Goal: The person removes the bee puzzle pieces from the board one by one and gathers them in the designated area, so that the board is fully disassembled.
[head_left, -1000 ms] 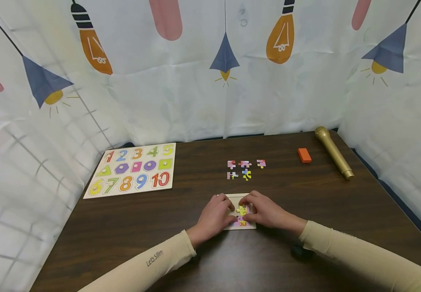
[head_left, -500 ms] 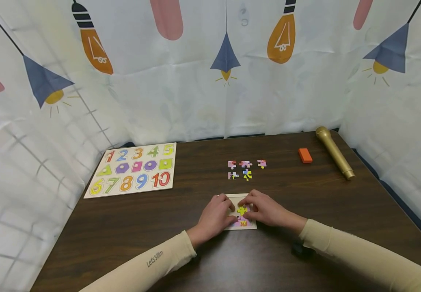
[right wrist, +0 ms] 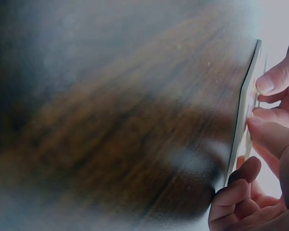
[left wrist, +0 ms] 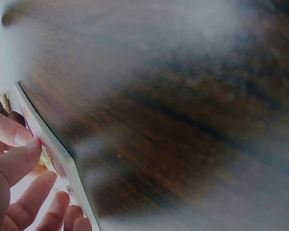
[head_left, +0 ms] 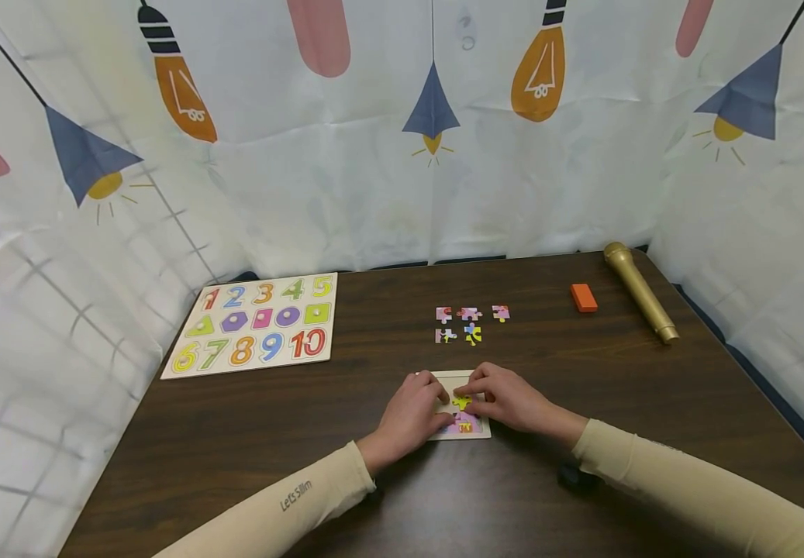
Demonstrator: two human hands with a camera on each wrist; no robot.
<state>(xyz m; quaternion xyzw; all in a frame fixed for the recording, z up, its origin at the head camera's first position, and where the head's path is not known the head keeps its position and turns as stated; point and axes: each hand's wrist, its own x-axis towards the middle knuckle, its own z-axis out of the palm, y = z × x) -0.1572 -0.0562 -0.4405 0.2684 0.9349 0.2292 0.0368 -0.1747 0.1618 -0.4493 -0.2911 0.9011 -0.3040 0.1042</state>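
Note:
A small jigsaw board (head_left: 480,435) with a pale frame lies flat before me, partly covered by my hands. Pink pieces (head_left: 467,425) line its near side. With thumb and index finger my right hand (head_left: 509,399) pinches a yellow jigsaw piece (head_left: 462,403) low over the board. Its other fingers curl by the board's edge in the right wrist view. My left hand (head_left: 408,411) rests on the board's left side, fingers relaxed, its thumb (left wrist: 21,159) touching the pieces near the front. Whether the yellow piece sits flush in place I cannot tell.
Several loose jigsaw pieces (head_left: 470,314) lie in two rows beyond the board. A number-and-shape puzzle board (head_left: 248,324) is at the left. An orange block (head_left: 583,297) and a gold microphone (head_left: 639,291) lie at the back right, on the dark wooden table (head_left: 374,325).
My right thumb and index finger have shifted slightly around the yellow jigsaw piece. The left hand stays where it was, and the loose pieces have not moved.

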